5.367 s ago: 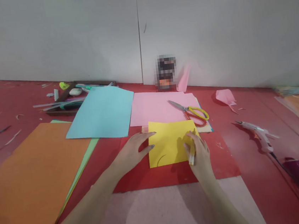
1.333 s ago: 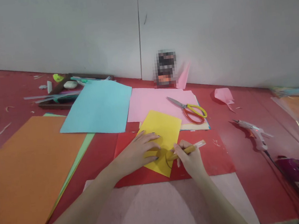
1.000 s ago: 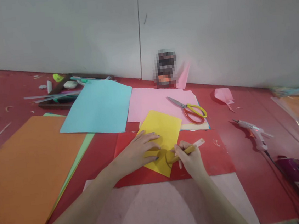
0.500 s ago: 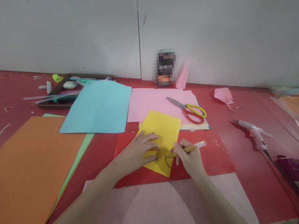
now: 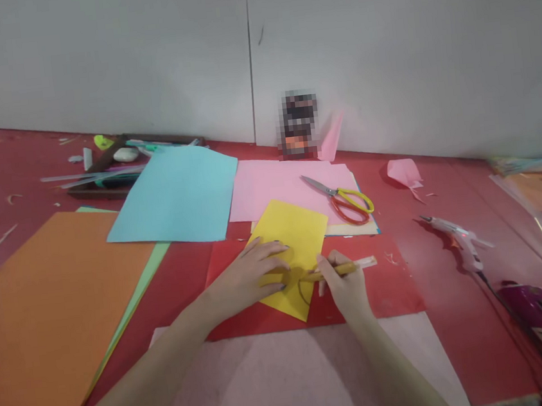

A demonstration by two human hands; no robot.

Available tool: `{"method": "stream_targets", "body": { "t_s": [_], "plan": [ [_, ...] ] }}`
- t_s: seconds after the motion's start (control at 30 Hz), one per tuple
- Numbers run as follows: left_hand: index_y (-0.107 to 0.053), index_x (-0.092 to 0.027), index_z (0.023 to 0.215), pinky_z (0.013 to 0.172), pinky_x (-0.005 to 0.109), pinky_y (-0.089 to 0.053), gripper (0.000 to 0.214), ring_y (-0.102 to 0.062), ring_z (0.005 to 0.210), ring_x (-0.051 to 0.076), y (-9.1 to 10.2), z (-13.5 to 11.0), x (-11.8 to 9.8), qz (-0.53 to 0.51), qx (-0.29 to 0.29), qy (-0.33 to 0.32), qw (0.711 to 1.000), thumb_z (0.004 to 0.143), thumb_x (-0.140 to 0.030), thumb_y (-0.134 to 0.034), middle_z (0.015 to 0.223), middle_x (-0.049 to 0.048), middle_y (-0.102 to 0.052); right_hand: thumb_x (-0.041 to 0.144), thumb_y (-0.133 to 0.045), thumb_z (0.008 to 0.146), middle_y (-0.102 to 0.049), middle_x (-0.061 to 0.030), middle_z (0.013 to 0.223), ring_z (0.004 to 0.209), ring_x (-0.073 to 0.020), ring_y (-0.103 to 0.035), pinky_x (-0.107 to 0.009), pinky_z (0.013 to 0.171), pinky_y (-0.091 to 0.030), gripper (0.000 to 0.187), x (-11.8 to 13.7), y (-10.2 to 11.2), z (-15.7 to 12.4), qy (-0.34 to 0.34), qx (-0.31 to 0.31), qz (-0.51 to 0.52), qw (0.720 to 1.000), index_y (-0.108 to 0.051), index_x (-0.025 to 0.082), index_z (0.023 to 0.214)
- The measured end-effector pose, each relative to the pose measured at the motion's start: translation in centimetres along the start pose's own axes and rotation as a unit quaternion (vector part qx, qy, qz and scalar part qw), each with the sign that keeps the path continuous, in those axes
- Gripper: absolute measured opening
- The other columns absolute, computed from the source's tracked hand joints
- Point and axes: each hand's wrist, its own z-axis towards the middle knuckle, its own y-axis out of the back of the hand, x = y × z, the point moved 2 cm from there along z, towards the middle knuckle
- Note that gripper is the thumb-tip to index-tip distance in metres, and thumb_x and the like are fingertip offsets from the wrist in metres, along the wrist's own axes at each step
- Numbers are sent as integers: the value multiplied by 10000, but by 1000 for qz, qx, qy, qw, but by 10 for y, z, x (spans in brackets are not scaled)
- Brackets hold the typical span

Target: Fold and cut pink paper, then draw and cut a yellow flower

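Yellow paper lies aslant at the middle of the work, mostly over a red sheet, its top edge overlapping a pink sheet. Short curved line near its lower right edge; pen tip just beside the line's upper end, touching or not, cannot tell. Right hand closed around the pen, clear end pointing right. Left hand spread, fingers parted and laid on the paper's left part, gripping nothing. Scissors on the pink sheet, yellow and red handles to the right. Blue sheet up and left, partly over a dark tray; orange sheet farther left on a green one. Well right on the red tabletop: glue gun, near it a purple box.
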Motion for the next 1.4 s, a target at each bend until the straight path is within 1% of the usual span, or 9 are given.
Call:
{"method": "stream_targets", "body": {
  "t_s": [0.17,0.33,0.43,0.57,0.67,0.83,1.07,1.2,1.4],
  "plan": [
    [-597,-239,910,1022,391,-265,114,-393,1200,195,0,-1,1,-3,6,15,1000,810,-273,-553,1264,29,-499,449,-524,810,-454,62,352,332,-94,-429,-224,442,-374,378,-1,6,-3,-13,-34,38,999,-436,207,533],
    [-591,-246,947,1034,397,-256,159,-395,1197,195,-4,-2,4,-2,-4,9,1000,808,-313,-555,1283,27,-481,466,-467,841,-573,23,449,465,-139,-560,-289,648,-470,338,0,12,-10,-31,34,47,998,-518,203,635],
    [-582,-250,981,1047,412,-238,186,-388,1206,197,-5,-2,4,17,2,4,1000,815,-329,-547,1292,29,-476,450,-523,815,-577,32,451,527,-152,-592,-302,697,-477,310,-1,14,-13,-26,35,51,998,-478,213,621],
    [-556,-283,1079,1057,415,-219,242,-358,1233,188,-6,-2,2,48,19,-11,999,843,-311,-509,1306,16,-467,437,-555,797,-527,47,403,541,-162,-601,-305,694,-477,333,-5,14,-13,-12,5,61,998,-416,224,582],
    [-552,-298,1097,1065,418,-194,259,-339,1245,194,-7,-3,1,61,20,-12,998,843,-325,-506,1319,14,-446,429,-553,798,-527,42,413,529,-158,-586,-305,681,-474,335,-8,12,-12,-6,19,35,999,-415,224,572],
    [-550,-300,1094,1065,467,-153,351,-332,1242,236,-7,-2,-2,62,28,7,998,765,-414,-587,1312,30,-439,436,-545,796,-547,23,419,576,-175,-601,-286,635,-458,342,-10,13,-10,-6,33,3,999,-428,223,555],
    [-550,-295,1095,1076,473,-92,353,-322,1251,239,-8,-3,-1,62,18,10,998,762,-404,-591,1328,37,-424,447,-546,788,-584,15,442,517,-156,-579,-255,546,-421,322,-14,11,-10,-17,35,-13,999,-485,214,574],
    [-554,-296,1093,1076,476,-83,348,-326,1253,243,-8,-3,-1,58,23,20,998,768,-419,-580,1334,31,-423,437,-550,787,-614,5,485,532,-158,-588,-257,552,-428,295,-11,10,-11,-22,14,-7,1000,-506,213,601],
    [-552,-295,1090,1072,476,-80,351,-332,1247,242,-6,-2,-4,61,27,21,998,756,-391,-601,1318,34,-436,426,-543,794,-593,14,452,455,-139,-528,-265,557,-418,312,-13,9,-11,-16,36,-8,999,-490,217,568]
  ]
}}
